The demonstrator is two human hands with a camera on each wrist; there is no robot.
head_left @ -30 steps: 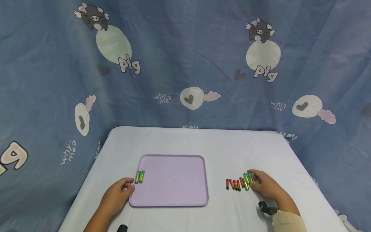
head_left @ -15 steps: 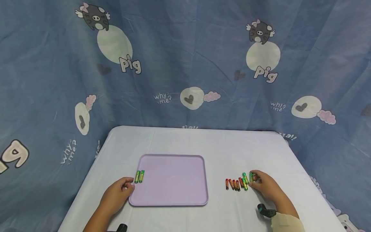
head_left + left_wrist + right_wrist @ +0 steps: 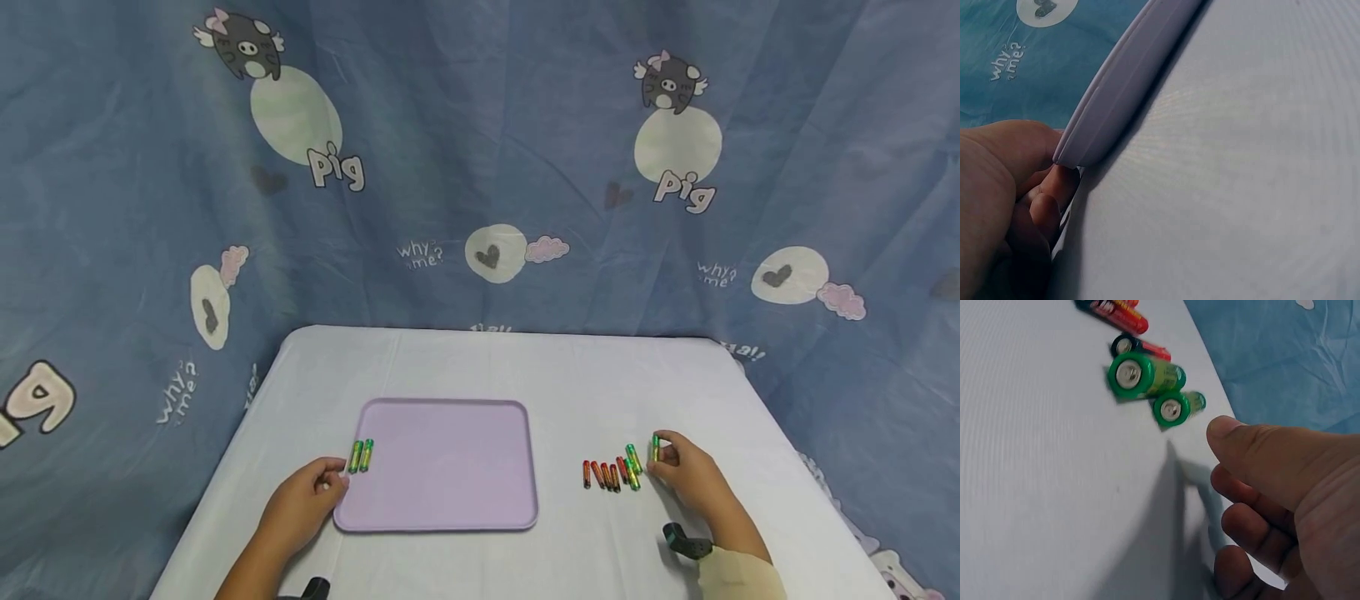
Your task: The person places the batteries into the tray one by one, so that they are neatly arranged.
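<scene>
My left hand (image 3: pixel 302 504) holds the left edge of the purple tray (image 3: pixel 450 475); in the left wrist view its thumb lies over the tray's rim (image 3: pixel 1104 100), with fingers curled below. Two green batteries (image 3: pixel 367 455) lie side by side at the tray's left inner edge. Right of the tray, my right hand (image 3: pixel 692 475) pinches a green battery (image 3: pixel 656 447) between thumb and fingers. That battery is hidden behind the thumb in the right wrist view. Just left of this hand lie two more green batteries (image 3: pixel 1147 376) on the table.
Several red and black batteries (image 3: pixel 606 477) form a loose row left of the green ones. A white cloth (image 3: pixel 570 383) covers the table, and a blue printed curtain (image 3: pixel 420 183) hangs behind it. A black wrist device (image 3: pixel 686 543) sits at the right wrist.
My right hand has drawn one green battery away from the others, moving slightly right and toward the back. The left hand stays at the tray edge.
</scene>
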